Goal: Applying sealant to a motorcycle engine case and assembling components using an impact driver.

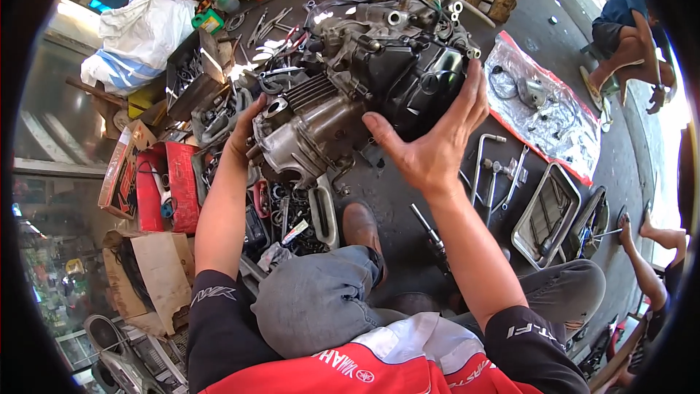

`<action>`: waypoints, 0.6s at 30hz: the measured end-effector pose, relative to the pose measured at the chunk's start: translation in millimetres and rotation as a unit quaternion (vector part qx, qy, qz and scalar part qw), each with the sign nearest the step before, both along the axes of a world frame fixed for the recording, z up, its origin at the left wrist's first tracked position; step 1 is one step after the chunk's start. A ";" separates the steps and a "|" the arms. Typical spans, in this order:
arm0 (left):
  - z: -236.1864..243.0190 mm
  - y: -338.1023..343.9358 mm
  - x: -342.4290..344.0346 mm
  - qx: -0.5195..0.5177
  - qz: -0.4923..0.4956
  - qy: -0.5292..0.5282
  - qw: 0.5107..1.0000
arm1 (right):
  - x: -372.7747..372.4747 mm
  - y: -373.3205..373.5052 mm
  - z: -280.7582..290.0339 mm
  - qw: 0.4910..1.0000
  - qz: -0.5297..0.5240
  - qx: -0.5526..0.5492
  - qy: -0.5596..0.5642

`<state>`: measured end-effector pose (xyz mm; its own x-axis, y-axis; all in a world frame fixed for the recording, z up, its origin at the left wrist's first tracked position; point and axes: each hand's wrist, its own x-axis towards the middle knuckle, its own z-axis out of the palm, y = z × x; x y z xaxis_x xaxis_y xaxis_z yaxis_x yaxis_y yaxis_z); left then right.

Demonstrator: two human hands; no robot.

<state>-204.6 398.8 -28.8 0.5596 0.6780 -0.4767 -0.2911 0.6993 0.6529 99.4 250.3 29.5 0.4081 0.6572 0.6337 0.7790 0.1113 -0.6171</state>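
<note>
A motorcycle engine (343, 113) with a finned cylinder and a black side cover (419, 84) is tilted between my two hands, in front of my knees. My left hand (246, 128) grips the cylinder head at its left end; most of its fingers are hidden behind the metal. Against the black cover, my right hand (437, 135) presses with its palm side, thumb spread from the other fingers. Whether the engine's underside rests on the floor cannot be made out.
Tools and parts crowd the floor at left, near a red box (179, 175) and a white sack (138, 40). On the right lie a clear plastic sheet (543, 106) with small parts, wrenches (516, 179) and a metal tray (519, 237). Other people sit at far right.
</note>
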 end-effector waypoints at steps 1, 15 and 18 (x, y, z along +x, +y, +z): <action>-6.5 0.9 -1.6 0.011 0.012 -0.003 1.000 | 1.5 -0.2 -0.8 1.000 -0.003 0.005 -0.003; -10.0 -12.9 13.9 0.019 0.037 -0.089 0.995 | 18.4 -24.0 -10.3 0.999 0.043 0.027 0.006; 3.5 -22.1 29.5 -0.026 0.036 -0.095 0.995 | 11.6 10.4 1.2 1.000 0.015 -0.002 0.018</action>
<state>-175.1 376.7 -25.4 0.5932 0.6973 -0.4024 -0.4561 0.7030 0.5457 111.1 260.7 30.7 0.4104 0.6726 0.6157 0.7521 0.1322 -0.6457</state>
